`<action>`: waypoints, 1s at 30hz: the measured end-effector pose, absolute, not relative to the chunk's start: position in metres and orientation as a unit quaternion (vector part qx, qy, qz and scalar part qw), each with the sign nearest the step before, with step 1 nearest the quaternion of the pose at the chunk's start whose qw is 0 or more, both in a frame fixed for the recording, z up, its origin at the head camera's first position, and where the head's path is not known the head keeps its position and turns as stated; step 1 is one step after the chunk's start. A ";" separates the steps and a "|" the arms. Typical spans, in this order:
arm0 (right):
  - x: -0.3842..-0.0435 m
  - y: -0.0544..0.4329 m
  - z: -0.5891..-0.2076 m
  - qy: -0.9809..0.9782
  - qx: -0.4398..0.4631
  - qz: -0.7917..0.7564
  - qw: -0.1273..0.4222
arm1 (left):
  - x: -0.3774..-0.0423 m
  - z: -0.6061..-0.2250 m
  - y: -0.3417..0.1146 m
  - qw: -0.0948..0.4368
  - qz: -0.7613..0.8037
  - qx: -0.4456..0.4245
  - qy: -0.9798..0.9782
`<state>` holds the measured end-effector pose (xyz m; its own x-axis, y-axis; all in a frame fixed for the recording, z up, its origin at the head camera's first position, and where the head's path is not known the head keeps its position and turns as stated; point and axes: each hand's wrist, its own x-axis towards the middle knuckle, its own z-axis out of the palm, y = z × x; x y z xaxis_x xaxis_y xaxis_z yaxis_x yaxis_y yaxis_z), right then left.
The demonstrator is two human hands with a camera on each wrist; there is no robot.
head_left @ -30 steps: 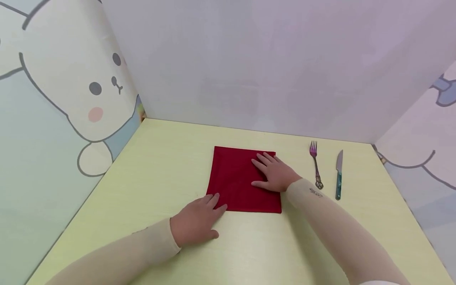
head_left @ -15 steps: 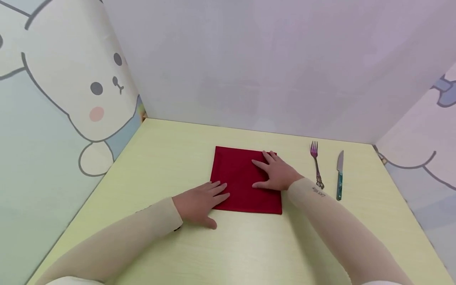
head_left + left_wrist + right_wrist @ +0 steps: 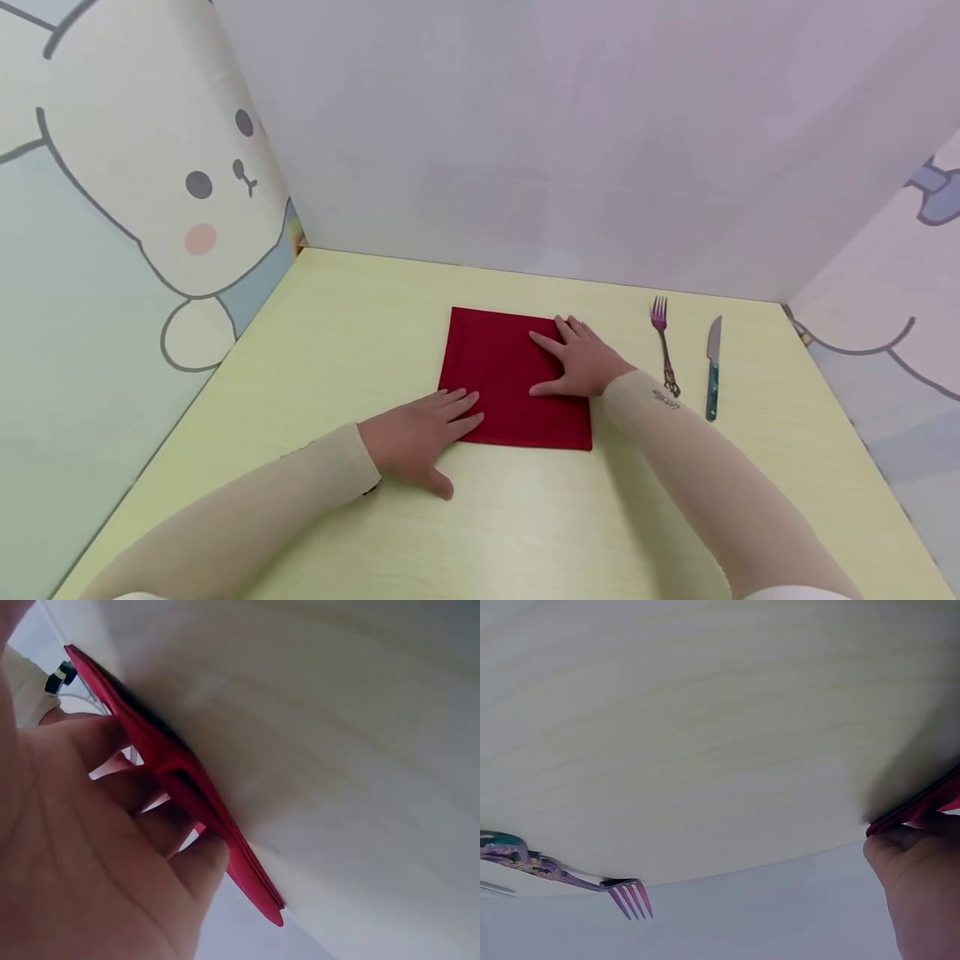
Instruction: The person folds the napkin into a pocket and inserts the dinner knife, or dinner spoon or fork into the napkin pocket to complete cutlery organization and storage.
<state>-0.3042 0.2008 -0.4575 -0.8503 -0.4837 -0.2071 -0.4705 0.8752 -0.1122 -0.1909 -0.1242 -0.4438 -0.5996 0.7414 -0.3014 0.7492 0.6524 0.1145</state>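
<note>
red cloth (image 3: 498, 362) lying toward tabletop (image 3: 360, 333) far edge; spread left hand (image 3: 416, 433) covering near-left corner, spread right hand (image 3: 587, 362) far-right.

From afar I am seeing close-fitting beige sleeves (image 3: 701, 483), the right one bearing small dark lettering (image 3: 664, 399) near its cuff (image 3: 621, 397), with white fabric (image 3: 798, 594) showing higher up.
</note>
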 end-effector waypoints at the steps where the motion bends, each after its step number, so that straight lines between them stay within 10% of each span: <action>1: -0.303 0.201 -0.458 0.961 -0.248 -0.029 0.116 | -0.191 -0.444 -0.124 0.163 -0.012 0.415 0.895; 30: -0.295 0.199 -0.463 0.966 -0.223 -0.030 0.124 | -0.173 -0.441 -0.116 0.154 0.039 0.377 0.912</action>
